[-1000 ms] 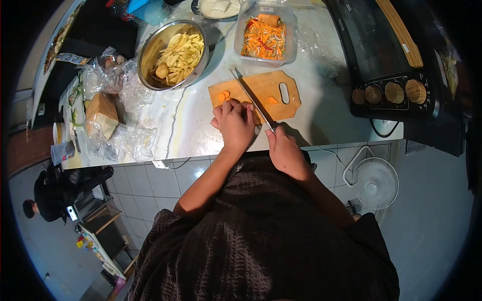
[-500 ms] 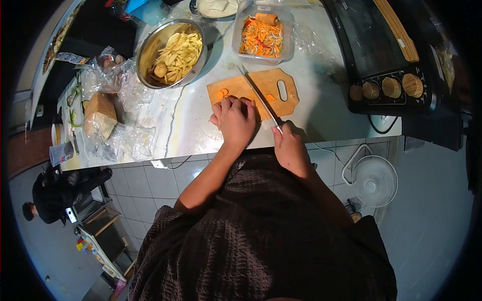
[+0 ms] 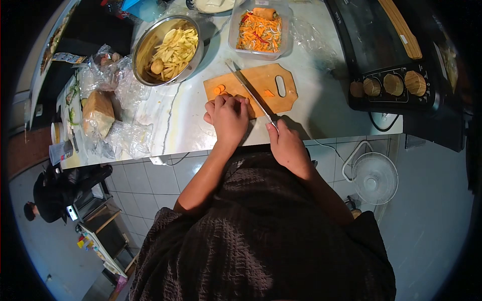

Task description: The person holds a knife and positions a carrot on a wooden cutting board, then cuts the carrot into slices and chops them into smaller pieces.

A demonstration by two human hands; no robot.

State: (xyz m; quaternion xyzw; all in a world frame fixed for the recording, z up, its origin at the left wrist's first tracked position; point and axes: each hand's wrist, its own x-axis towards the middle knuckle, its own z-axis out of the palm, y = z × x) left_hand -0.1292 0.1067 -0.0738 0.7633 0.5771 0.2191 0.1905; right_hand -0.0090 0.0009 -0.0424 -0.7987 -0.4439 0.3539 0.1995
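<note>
A wooden cutting board (image 3: 261, 80) lies on the pale counter (image 3: 321, 105). My left hand (image 3: 227, 116) presses down on a carrot piece at the board's near left edge; the piece is mostly hidden under my fingers. Cut carrot slices (image 3: 219, 90) lie just beyond my fingertips, and one more slice (image 3: 268, 93) sits near the board's handle hole. My right hand (image 3: 287, 143) grips the handle of a long knife (image 3: 248, 90), whose blade runs diagonally across the board beside my left fingers.
A steel bowl of potato sticks (image 3: 168, 49) and a clear tub of shredded carrot (image 3: 259, 31) stand behind the board. Plastic bags (image 3: 113, 108) clutter the left. A black oven (image 3: 396, 55) fills the right. A fan (image 3: 374, 178) stands on the floor; a person (image 3: 50, 198) is lower left.
The knife blade has slid back and forth across the board, its tip now further left and forward. My left hand has shifted slightly left on the carrot.
</note>
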